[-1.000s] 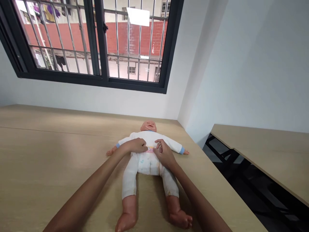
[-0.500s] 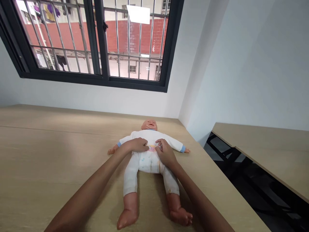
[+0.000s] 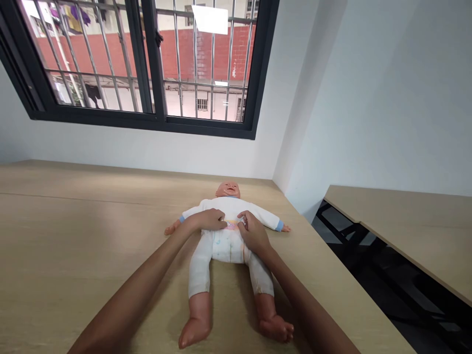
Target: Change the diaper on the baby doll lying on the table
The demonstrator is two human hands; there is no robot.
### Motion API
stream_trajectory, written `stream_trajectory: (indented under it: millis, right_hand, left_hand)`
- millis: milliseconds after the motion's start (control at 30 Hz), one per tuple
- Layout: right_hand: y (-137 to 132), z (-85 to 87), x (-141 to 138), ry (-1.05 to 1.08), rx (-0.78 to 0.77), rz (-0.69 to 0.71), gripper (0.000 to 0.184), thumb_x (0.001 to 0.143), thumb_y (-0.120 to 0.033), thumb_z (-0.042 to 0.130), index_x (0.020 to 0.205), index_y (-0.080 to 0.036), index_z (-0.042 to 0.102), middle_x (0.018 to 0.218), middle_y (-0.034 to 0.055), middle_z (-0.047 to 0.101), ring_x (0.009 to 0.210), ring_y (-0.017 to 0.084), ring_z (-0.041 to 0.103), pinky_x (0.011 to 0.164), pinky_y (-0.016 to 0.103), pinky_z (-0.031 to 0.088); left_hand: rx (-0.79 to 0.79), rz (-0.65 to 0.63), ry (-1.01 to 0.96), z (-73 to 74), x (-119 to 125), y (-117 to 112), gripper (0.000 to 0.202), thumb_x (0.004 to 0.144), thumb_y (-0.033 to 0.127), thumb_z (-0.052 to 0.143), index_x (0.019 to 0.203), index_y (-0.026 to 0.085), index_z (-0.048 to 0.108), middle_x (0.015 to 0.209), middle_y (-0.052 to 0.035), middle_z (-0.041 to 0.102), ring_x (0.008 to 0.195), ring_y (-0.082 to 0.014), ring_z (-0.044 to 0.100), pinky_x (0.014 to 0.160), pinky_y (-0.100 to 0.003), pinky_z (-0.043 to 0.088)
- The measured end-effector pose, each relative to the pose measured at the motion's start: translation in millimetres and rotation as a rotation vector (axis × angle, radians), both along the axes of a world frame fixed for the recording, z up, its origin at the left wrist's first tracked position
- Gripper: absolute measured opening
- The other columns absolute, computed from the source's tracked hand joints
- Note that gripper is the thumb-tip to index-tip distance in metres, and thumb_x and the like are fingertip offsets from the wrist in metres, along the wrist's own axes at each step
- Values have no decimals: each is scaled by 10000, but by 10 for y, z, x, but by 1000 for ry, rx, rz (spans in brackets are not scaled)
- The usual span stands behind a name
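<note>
A baby doll in a white top and white trousers lies on its back on the wooden table, head towards the window, bare feet towards me. A printed diaper shows at its waist. My left hand rests on the doll's belly with fingers curled, pinching the hem of the white top. My right hand lies on the other side of the waist, fingers bent and pressed on the cloth at the diaper's upper edge. What each pinch holds is partly hidden by the fingers.
The table's right edge runs close beside the doll, with a dark gap beyond it. A second wooden table stands to the right. A barred black-framed window fills the wall behind.
Both hands stay at the doll's waist with only slight finger shifts. The view has drifted a little.
</note>
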State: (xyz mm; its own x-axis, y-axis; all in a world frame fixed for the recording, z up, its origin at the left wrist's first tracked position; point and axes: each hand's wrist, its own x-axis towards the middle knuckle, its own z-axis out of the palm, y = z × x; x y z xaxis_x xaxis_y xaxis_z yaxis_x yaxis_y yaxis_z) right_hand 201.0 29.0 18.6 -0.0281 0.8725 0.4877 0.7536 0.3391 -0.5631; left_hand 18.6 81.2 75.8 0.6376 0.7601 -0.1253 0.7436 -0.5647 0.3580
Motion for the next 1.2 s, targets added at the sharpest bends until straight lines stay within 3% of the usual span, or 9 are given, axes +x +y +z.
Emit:
stream_trajectory:
  millis: [333,667,1067,1200]
  right_hand:
    - [30,-14,7,-37,10,21,137,800,-180,434,893,-185,534,744,1,538,683,161,495,676,281,358]
    - [21,-3,2,-50,17,25,116,810,-179,443,884,-185,532,745,3,537,701,164,502,685,282,360]
    - [25,-24,6,-43,17,23,124,813,-196,432,898,-192,523,738,0,527,686,166,498,675,282,359]
    - [31,-45,11,-66,44,7,168,793,-176,417,927,-192,518,819,21,561,710,171,507,693,288,378]
  left_hand:
    - [8,23,-27,8,6,-11,217,759,338,527,664,205,384,680,9,507,647,-162,458,537,-258,287]
    - [23,24,-65,15,10,-46,89,766,171,476,755,206,395,725,12,530,676,-161,493,563,-253,317]
    - [20,-30,-97,-105,-54,82,96,769,241,501,799,205,416,749,20,530,680,-154,485,560,-254,314]
    - [17,-34,-100,-96,-56,76,85,764,225,506,793,201,430,752,20,532,677,-150,483,554,-253,307]
